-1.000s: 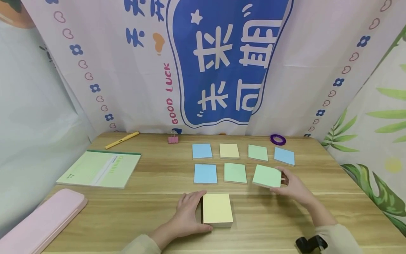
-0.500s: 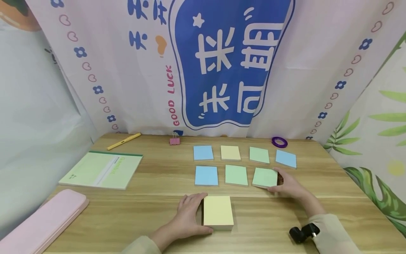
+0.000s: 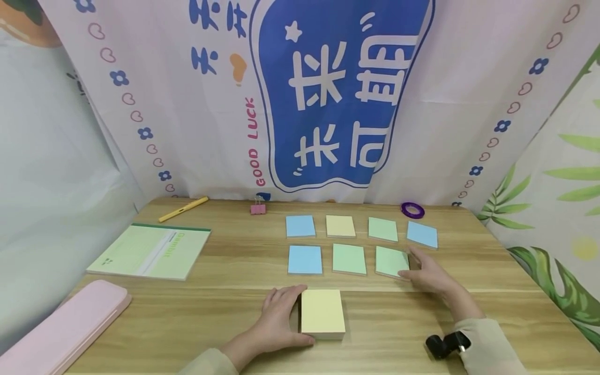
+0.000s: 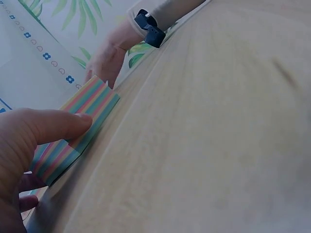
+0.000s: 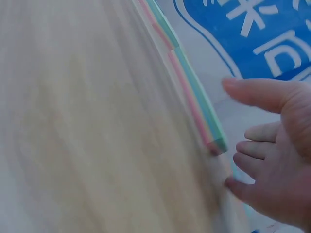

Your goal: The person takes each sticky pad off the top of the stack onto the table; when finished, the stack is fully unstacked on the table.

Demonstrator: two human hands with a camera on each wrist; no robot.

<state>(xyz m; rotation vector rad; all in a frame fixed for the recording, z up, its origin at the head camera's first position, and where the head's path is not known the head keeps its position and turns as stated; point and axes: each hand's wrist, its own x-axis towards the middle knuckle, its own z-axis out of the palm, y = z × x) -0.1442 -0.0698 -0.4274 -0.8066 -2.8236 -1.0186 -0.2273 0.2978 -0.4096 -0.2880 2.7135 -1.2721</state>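
Wooden desk (image 3: 225, 312), banner backdrop behind. Right hand (image 3: 428, 273) lies just right of the green note pad (image 3: 391, 261) closing the front row, fingers relaxed and spread, tips at the pad's right edge, gripping nothing. Pad sits directly left of that hand, long axis running front to back. Left hand (image 3: 276, 315) rests against the left side of the yellow pad (image 3: 322, 311), thumb along its near edge, well apart from the green pad, so the right is nearer.

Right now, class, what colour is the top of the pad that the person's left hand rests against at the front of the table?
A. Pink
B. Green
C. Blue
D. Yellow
D: in the head view the left hand lies against the left edge of the nearest pad, whose top is pale yellow; the blue and green pads sit farther back.
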